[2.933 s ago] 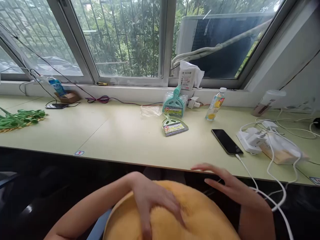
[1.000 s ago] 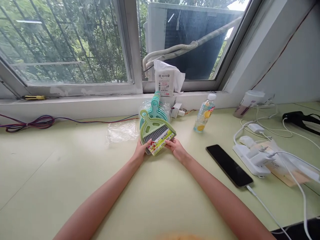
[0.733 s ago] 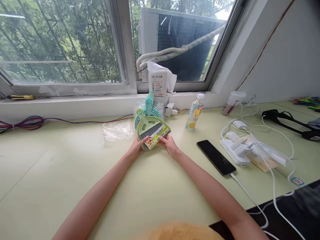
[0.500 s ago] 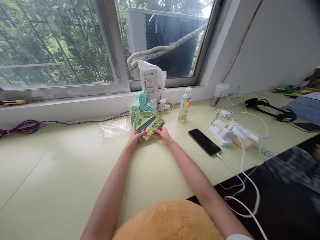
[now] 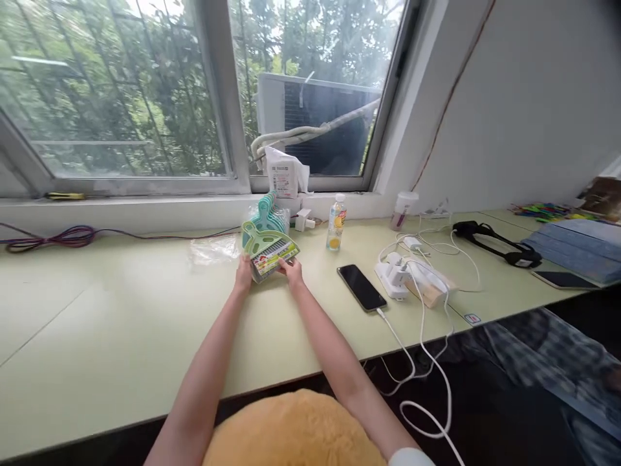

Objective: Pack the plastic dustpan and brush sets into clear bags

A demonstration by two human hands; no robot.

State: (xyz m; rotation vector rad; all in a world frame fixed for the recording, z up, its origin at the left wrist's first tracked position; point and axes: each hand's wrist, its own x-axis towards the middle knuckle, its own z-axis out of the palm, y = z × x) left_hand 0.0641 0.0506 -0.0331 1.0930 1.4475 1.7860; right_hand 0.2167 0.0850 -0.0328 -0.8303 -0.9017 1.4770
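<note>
Both hands hold a small light-green dustpan [image 5: 258, 241] with a grey-bristled brush and a yellow-green printed label [image 5: 272, 257] across its front. Its handle points up and away, to the left. My left hand [image 5: 244, 273] grips the lower left corner, while my right hand [image 5: 291, 270] has its thumb and fingers closed on the lower right side. Right behind it stands a row of similar teal dustpans [image 5: 265, 217], partly in clear plastic and partly covered by the green one. A crumpled clear plastic bag [image 5: 213, 250] lies on the table to the left.
Right of my hands stand a drink bottle [image 5: 336, 223], a charging phone [image 5: 361, 288] and a power strip [image 5: 392, 277] with trailing cables. A tissue pack [image 5: 284, 178] sits by the window. Bundled wires [image 5: 80, 237] run along the wall. A black head strap [image 5: 499, 243] lies farther right.
The green dustpan has turned slightly in my hands, its label now lying more level. My view has tilted up and shifted right, so everything on the table appears lower and farther left.
</note>
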